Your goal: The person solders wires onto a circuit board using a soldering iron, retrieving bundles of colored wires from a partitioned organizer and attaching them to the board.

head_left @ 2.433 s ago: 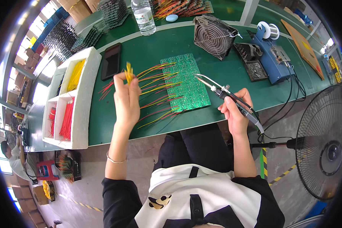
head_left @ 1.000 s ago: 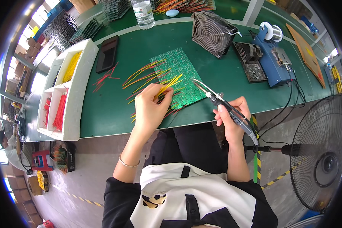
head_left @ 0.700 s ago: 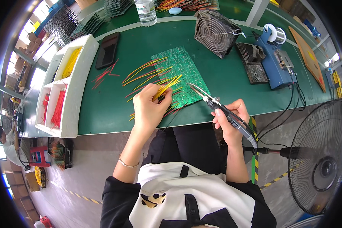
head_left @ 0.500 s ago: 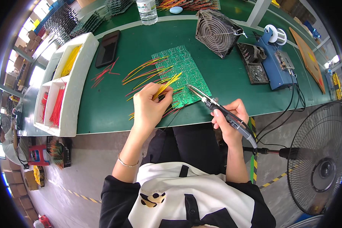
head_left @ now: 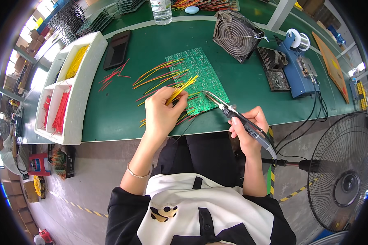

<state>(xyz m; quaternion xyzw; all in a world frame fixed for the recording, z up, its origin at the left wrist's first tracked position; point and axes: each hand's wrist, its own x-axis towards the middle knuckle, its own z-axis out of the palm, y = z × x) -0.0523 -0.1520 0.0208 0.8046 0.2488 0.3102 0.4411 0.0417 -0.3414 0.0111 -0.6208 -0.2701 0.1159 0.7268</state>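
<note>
A green circuit board panel [head_left: 210, 75] lies on the green bench, with red and yellow wires [head_left: 151, 77] sticking out over its left edge. My left hand [head_left: 161, 110] is closed around a bunch of yellow wires [head_left: 188, 83], whose tips point up and right over the board. In my right hand [head_left: 249, 126] is a soldering iron [head_left: 245, 122], gripped like a pen by its dark handle. Its metal tip is just above the right part of the board, near the wire ends. Whether the tip touches the board, I cannot tell.
To the left stands a white foam box [head_left: 88, 81] of sorted wires, beside a black phone [head_left: 117, 50] and loose red wires [head_left: 112, 75]. A small square fan [head_left: 235, 36], blue soldering station [head_left: 294, 65] and solder spool [head_left: 300, 40] sit at the right. A bottle [head_left: 161, 12] stands behind.
The whole view has shifted slightly. Both hands hold the same things, in nearly the same place over the board.
</note>
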